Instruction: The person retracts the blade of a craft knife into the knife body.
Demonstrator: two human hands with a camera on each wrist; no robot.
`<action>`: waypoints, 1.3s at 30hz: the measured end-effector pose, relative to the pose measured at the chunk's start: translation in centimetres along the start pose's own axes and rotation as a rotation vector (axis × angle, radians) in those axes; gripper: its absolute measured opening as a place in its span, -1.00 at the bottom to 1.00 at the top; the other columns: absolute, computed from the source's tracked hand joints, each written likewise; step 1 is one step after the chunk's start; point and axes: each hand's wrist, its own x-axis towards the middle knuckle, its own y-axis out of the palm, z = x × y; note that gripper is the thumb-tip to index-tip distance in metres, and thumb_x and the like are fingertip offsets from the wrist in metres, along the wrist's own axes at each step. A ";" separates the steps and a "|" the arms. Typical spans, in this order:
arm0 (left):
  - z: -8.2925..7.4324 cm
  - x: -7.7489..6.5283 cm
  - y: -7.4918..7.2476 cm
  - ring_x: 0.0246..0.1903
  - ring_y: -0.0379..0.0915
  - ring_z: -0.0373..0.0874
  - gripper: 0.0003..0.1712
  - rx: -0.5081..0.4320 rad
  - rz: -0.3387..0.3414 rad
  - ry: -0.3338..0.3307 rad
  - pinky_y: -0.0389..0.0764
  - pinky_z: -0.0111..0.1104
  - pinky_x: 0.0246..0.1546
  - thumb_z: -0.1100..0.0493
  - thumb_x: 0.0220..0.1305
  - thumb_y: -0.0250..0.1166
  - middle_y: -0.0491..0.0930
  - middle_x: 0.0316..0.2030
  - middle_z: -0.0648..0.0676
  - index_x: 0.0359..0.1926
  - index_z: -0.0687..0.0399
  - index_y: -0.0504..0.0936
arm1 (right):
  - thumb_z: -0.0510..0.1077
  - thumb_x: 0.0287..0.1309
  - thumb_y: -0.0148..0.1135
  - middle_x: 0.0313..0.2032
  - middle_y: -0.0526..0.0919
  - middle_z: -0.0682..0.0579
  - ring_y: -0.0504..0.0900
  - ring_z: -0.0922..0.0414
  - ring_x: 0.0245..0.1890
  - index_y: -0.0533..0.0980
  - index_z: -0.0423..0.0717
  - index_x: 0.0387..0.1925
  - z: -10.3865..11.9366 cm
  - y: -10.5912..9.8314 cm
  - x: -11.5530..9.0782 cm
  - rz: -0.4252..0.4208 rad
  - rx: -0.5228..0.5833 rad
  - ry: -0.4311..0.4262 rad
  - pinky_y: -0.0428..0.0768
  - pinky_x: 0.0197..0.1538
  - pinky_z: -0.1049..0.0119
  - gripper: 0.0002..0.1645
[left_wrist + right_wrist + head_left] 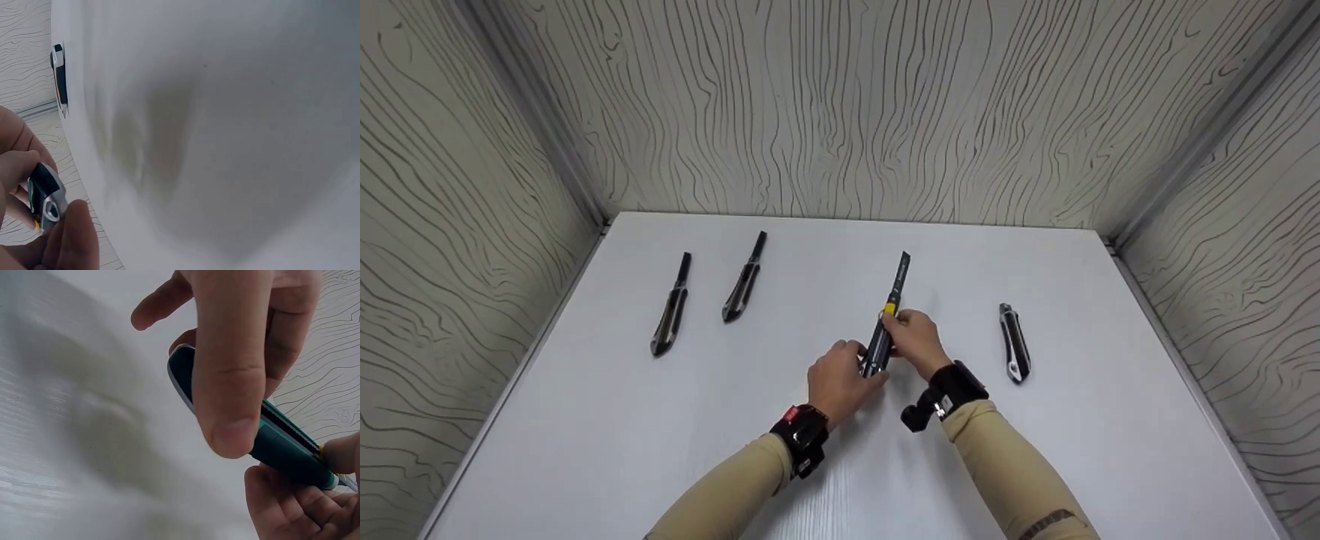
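Both hands hold a utility knife (880, 345) over the middle of the white table, its dark blade extended toward the far wall. My right hand (916, 339) grips the front of the handle, with the thumb at the yellow slider (890, 308). The left hand (844, 379) holds the rear end between thumb and fingers. In the right wrist view the handle (287, 453) looks dark green, the left thumb (229, 405) large in front of it. The rear end with its hole (52, 210) shows in the left wrist view.
Two utility knives lie at the left with blades out, one farther left (670, 319) and one nearer the middle (742, 289). Another knife (1015, 345), no long blade showing, lies at the right. Wood-patterned walls (840, 112) stand around the white table (682, 450).
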 end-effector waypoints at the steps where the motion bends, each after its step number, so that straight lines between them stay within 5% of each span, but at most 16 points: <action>1: 0.0 0.0 0.1 -0.53 0.34 -0.24 -0.50 -0.005 0.003 -0.008 0.29 -0.44 -0.54 -0.19 -0.04 0.49 0.50 -0.42 -0.09 -0.21 0.04 0.62 | -0.01 0.35 0.08 -0.37 0.64 -0.04 0.62 0.17 -0.44 0.55 -0.28 -0.11 0.0 0.0 0.0 0.000 -0.001 0.003 0.68 -0.36 0.35 -0.61; 11: 0.0 0.0 0.3 -0.47 0.38 -0.25 -0.50 -0.133 0.097 -0.024 0.36 -0.43 -0.49 -0.16 0.07 0.43 0.56 -0.33 -0.04 -0.08 0.04 0.58 | -0.03 0.39 0.04 -0.32 0.66 -0.05 0.60 0.18 -0.42 0.56 -0.27 -0.08 -0.2 -0.7 0.0 0.018 0.000 -0.013 0.65 -0.31 0.36 -0.63; 17: 1.4 0.0 0.7 -0.45 0.54 -0.20 -0.57 -0.467 0.266 -0.049 0.59 -0.35 -0.45 0.00 0.47 0.06 0.64 -0.27 0.07 0.14 0.20 0.52 | -0.03 0.42 0.02 -0.28 0.66 -0.04 0.59 0.17 -0.37 0.54 -0.24 -0.05 -0.5 -1.5 0.0 0.063 -0.022 -0.018 0.63 -0.26 0.35 -0.64; 23: 2.1 -0.3 1.5 -0.29 0.65 0.10 -0.60 -0.769 0.464 -0.152 0.74 -0.18 -0.38 0.13 0.51 -0.01 0.64 -0.18 0.22 0.19 0.26 0.50 | -0.07 0.44 -0.01 -0.26 0.67 -0.02 0.60 0.17 -0.33 0.52 -0.23 -0.05 -0.7 -1.7 0.2 0.092 -0.021 -0.004 0.62 -0.23 0.35 -0.68; 31: 1.7 -0.5 1.6 -0.15 0.66 0.17 -0.59 -0.858 0.546 -0.141 0.74 -0.22 -0.31 0.24 0.45 0.06 0.66 -0.07 0.32 0.23 0.37 0.44 | -0.03 0.44 0.00 -0.15 0.69 -0.05 0.60 0.16 -0.25 0.50 -0.19 0.03 -0.6 -1.5 0.1 0.113 0.021 0.040 0.56 -0.22 0.38 -0.65; 39: 1.8 -0.7 1.7 -0.25 0.68 0.16 -0.62 -0.841 0.520 -0.130 0.74 -0.22 -0.34 0.25 0.41 0.12 0.69 -0.11 0.30 0.18 0.34 0.48 | 0.13 0.45 -0.06 -0.05 0.69 -0.13 0.71 0.10 -0.13 0.45 -0.24 0.11 -0.4 -1.4 -0.1 0.159 0.140 0.064 0.64 -0.12 0.31 -0.46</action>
